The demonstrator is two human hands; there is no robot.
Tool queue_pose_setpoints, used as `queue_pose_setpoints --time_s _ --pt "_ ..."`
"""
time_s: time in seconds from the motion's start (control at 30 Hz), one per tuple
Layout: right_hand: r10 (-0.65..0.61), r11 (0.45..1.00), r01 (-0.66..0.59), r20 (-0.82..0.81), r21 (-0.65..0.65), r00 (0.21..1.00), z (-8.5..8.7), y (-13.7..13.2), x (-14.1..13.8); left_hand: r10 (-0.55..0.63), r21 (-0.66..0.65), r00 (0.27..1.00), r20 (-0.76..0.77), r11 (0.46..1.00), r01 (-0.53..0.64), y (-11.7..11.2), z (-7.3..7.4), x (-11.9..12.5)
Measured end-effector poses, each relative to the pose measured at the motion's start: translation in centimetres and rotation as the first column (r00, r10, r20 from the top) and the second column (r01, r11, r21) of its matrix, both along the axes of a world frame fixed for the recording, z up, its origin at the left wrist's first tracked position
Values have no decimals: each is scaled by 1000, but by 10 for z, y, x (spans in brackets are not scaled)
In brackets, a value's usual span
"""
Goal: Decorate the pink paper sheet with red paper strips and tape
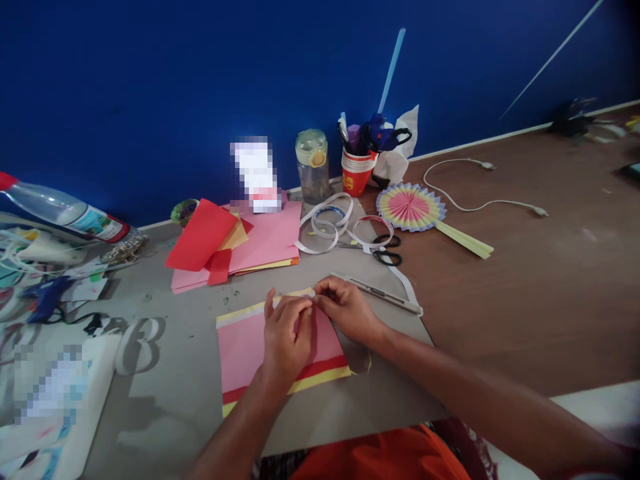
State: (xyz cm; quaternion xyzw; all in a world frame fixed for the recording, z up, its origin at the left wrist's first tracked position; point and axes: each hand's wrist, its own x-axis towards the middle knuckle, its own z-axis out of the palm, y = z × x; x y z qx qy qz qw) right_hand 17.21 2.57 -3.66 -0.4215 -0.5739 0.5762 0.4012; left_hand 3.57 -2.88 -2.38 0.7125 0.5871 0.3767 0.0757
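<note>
A pink paper sheet [245, 353] with red and yellow bands along its near edge lies flat before me. Along its far edge, beside a yellow border, runs a white tape strip [240, 317]. At the far right corner, both hands meet over this strip. My left hand [289, 327] is closed in a pinch, its little finger raised, and covers part of the sheet. My right hand [347, 303] also pinches there, fingertips nearly touching the left ones. A bit of white shows between them; the exact grip is partly hidden. A closed craft knife [385, 293] lies just beyond my right wrist.
Red paper [200, 237] and pink sheets [270, 233] are stacked behind. White tape rolls [325, 227], black-handled scissors [387, 250] and a pleated paper fan [410, 208] lie at the back right. A red cup [356, 175] holds pens. A bottle [70, 207] and clutter occupy the left.
</note>
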Motion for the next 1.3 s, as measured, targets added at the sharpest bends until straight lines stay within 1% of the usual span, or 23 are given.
queue_pose_setpoints --time_s 0.1,0.27,0.4,0.5,0.63,0.73,0.8,0.9,1.1,1.3 --pt "-15 999 15 13 32 1000 -2 -1 0 -7 -83 1000 22 997 8 0 0 1" --pt "13 998 -17 48 67 999 1 -5 1 59 -190 988 146 981 -30 0 0 1" --pt "22 986 -39 102 164 995 7 -9 2 122 -247 977 176 966 -76 -2 3 1" --pt "31 964 -66 138 256 990 8 -10 3 146 -286 971 188 954 -88 -2 6 1" --pt "47 928 -125 222 352 974 5 -9 6 150 -319 970 189 944 -84 -1 6 0" --pt "72 893 -187 282 409 957 3 -8 8 149 -328 970 191 941 -80 -1 6 -1" --pt "83 880 -209 295 426 952 3 -7 10 146 -324 968 202 943 -75 -2 5 0" --pt "110 890 -226 294 397 949 5 -5 12 140 -319 966 218 945 -65 -2 3 1" --pt "151 949 -211 251 234 956 4 -3 15 121 -312 969 217 949 -49 0 3 3" --pt "182 964 -216 210 154 961 0 -2 12 102 -330 977 187 943 -35 -1 5 2"
